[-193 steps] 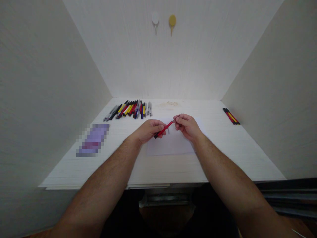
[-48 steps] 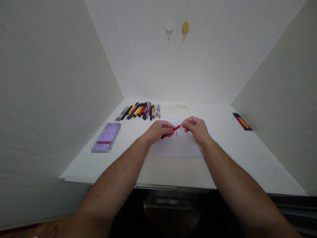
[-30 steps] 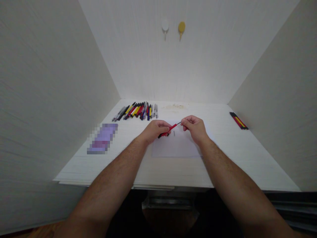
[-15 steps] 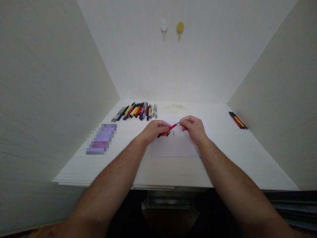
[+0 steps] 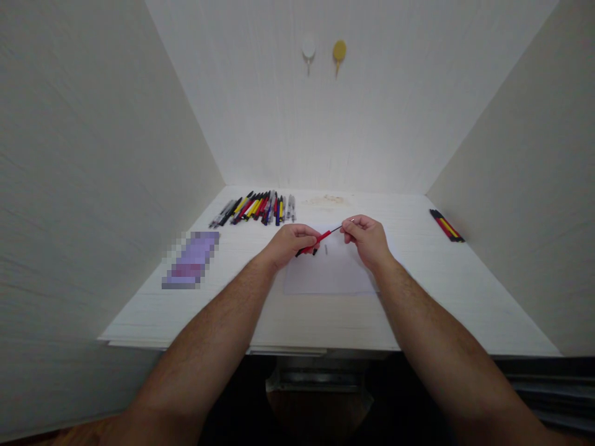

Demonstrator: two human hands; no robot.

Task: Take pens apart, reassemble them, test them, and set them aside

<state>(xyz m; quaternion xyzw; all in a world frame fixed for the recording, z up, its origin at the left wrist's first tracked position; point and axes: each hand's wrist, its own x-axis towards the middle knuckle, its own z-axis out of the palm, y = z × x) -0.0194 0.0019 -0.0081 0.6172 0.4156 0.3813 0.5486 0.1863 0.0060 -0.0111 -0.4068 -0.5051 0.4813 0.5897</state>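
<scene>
My left hand [image 5: 294, 243] is closed around a red pen barrel [image 5: 322, 237], which slants up to the right. A dark piece shows below its fingers. My right hand [image 5: 365, 238] pinches a thin dark pen refill [image 5: 336, 228] between thumb and fingertips. The refill's lower end meets the open end of the barrel, and a thin shiny end pokes out above the right fingers. Both hands are over a white sheet of paper [image 5: 332, 275]. On the paper, just under the barrel, lies a small grey piece [image 5: 326, 249], too small to name.
A row of mixed pens [image 5: 258, 209] lies at the back left of the white table [image 5: 325, 322]. Several red, yellow and black pens [image 5: 447, 225] lie by the right wall. A blurred purple rectangle [image 5: 193, 260] is at the left. Two hooks, white [image 5: 308, 48] and yellow [image 5: 339, 51], hang on the back wall.
My right hand has moved slightly right, away from the left, and a little more of the refill shows outside the barrel. The left hand has barely moved.
</scene>
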